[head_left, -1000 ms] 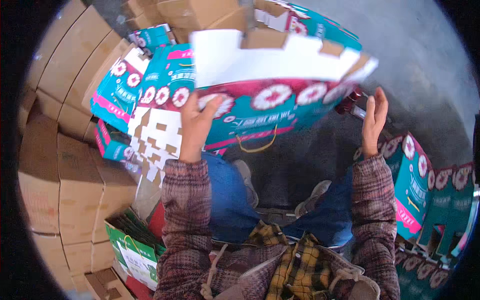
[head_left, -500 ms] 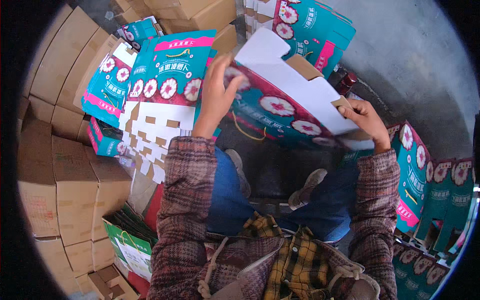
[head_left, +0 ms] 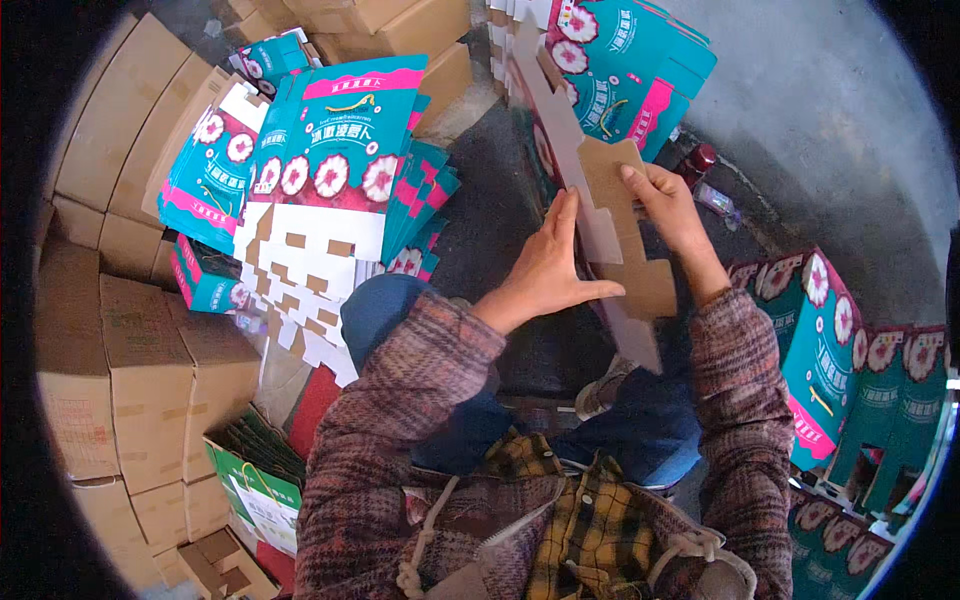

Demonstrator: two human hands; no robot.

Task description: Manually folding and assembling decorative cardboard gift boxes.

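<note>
A teal and maroon printed cardboard carton (head_left: 571,130) stands nearly edge-on between my hands, its white and brown flaps facing right. My left hand (head_left: 548,268) lies against the carton's near part, fingers stretched out and thumb spread toward the flaps. My right hand (head_left: 668,208) pinches the brown flap (head_left: 606,172) at its upper right, thumb on top. Most of the carton's printed face is turned out of sight. To the left, flat printed cartons (head_left: 340,135) lie in a stack with white slotted flaps toward me.
Brown cardboard boxes (head_left: 150,365) are piled along the left. More printed cartons stand at the back (head_left: 640,70) and at the right (head_left: 822,350). A dark red-capped jar (head_left: 697,160) and a clear plastic item (head_left: 718,203) are on the floor. A green carton (head_left: 255,490) stands lower left.
The carton has turned from its printed face to nearly edge-on. My left hand has moved right and down from its upper left edge; my right hand has shifted up and left.
</note>
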